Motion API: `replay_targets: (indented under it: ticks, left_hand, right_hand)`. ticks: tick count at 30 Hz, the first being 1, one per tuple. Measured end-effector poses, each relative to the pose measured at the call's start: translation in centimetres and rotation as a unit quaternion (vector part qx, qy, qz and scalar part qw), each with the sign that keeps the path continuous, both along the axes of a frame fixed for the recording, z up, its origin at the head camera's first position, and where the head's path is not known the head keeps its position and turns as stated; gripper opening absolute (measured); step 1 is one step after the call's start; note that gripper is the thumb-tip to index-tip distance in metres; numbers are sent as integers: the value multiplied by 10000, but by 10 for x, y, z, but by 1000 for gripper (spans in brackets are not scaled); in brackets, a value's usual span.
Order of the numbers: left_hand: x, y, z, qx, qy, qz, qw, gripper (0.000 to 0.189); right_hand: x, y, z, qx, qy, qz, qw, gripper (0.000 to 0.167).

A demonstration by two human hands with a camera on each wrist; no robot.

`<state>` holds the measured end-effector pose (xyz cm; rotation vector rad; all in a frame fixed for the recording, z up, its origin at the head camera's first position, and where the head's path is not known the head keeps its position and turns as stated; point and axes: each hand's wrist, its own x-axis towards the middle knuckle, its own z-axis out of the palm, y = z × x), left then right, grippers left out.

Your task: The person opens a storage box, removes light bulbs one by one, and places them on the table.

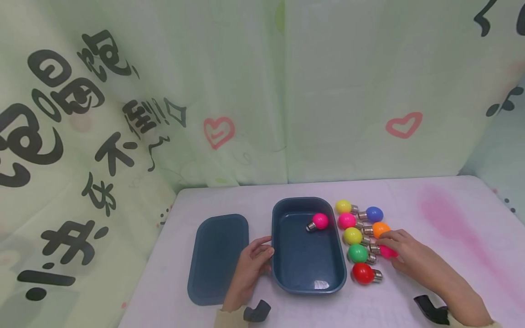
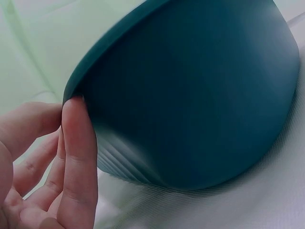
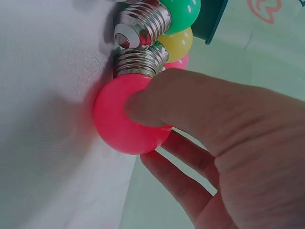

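Observation:
My left hand (image 1: 247, 272) pinches the left rim of a dark blue rectangular box (image 1: 307, 262) between thumb and fingertips, as the left wrist view shows close up. One pink light bulb (image 1: 320, 221) lies inside, towards the box's far right corner. To the right of the box, my right hand (image 1: 412, 257) holds another pink bulb (image 3: 116, 117) between thumb and fingers, its metal screw base pointing left. That base is close beside the bases of a green bulb (image 1: 357, 253) and a yellow bulb (image 1: 352, 236).
More bulbs stand in the cluster right of the box: a red one (image 1: 362, 274), an orange one (image 1: 380, 228), a blue one (image 1: 374, 214), a pink one (image 1: 347, 220) and a second yellow one (image 1: 343, 206). A flat dark blue lid (image 1: 219, 259) lies left of the box.

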<state>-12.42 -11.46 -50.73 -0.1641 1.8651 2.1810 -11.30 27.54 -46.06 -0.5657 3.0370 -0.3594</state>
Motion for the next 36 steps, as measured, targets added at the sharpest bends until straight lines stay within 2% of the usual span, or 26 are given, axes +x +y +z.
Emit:
replay_targets:
  ticks: [11, 21, 31, 36]
  left_hand:
    - [-1, 1, -1, -45, -19, 2, 10000, 48]
    - [-1, 1, -1, -40, -10, 7, 10000, 48]
    - [-2, 1, -1, -38, -30, 20, 10000, 48]
    - [-1, 1, -1, -44, -38, 14, 10000, 48]
  right_hand:
    - [1, -3, 7, -3, 182, 95, 9998, 51]
    - [-6, -15, 20, -38, 394, 249, 9989, 53]
    - [-14, -38, 33, -327, 268, 369, 9984, 48]
    - [-20, -51, 38, -336, 199, 295, 9988, 48]
